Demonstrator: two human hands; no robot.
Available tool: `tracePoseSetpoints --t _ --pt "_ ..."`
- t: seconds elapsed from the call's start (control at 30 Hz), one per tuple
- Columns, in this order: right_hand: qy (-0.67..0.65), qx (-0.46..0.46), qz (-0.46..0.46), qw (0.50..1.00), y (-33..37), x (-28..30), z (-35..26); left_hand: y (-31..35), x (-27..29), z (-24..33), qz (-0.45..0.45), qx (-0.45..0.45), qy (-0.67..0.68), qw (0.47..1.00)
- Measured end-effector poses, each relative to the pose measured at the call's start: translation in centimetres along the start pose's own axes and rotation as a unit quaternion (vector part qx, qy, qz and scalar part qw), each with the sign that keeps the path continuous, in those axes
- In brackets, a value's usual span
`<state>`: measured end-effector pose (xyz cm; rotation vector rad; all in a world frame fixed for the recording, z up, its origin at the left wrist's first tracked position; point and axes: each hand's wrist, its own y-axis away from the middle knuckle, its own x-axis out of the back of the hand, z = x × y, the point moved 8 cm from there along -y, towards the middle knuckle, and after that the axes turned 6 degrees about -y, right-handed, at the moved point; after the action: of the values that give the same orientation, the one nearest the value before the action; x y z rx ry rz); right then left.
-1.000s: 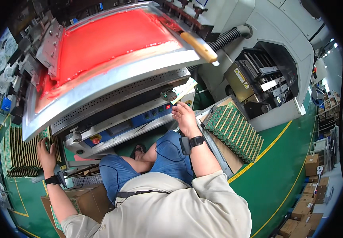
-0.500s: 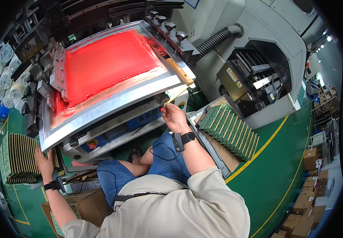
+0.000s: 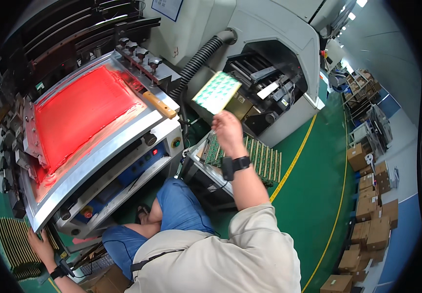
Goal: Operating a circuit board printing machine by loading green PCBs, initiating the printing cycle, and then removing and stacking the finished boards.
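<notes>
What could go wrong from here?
Drop: the right hand holds the green-and-white panel only by its lower edge, so it might tilt or slip.
Knock: the right wrist overlaps the lined-up boards in view; a low swing could disturb them.
Fall: the wooden handle lies at the frame's corner; a bump might dislodge it.

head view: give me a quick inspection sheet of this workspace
Surface: framed screen coated red; wooden handle at its right edge
Job's things: green board held up; right board row, left board row
Clutter: cardboard boxes along the right
Hands: right hand, fingers pinching the board's lower edge; left hand near left boards, contact unclear
Cables: thin cord by left wrist
Surroundings: white machine, green floor with yellow lines
</notes>
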<state>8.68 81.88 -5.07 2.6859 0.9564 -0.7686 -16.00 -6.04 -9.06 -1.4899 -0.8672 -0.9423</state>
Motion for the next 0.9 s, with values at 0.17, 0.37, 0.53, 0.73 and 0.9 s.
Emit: tracePoseSetpoints --t 0.17,0.37,0.53,0.73,0.9 --pt "0.030 0.105 0.058 0.992 -2.8 5.2 -10.9 0.0 0.9 1.0 -0.033 0.013 -0.002 0.999" --pt "0.019 0.086 0.161 0.983 -5.5 11.1 -13.6 0.1 1.2 1.3 -0.029 0.019 0.003 0.999" --pt "-0.002 0.031 0.191 0.981 -6.5 13.1 -12.4 0.3 1.1 1.2 -0.013 0.015 0.004 1.000" --pt "-0.002 0.022 0.170 0.985 -6.3 13.0 -12.2 0.2 1.4 1.4 -0.010 0.018 0.007 1.000" --pt "-0.009 0.011 0.194 0.981 -7.1 13.8 -12.1 0.3 1.6 1.4 -0.031 0.036 0.020 0.999"
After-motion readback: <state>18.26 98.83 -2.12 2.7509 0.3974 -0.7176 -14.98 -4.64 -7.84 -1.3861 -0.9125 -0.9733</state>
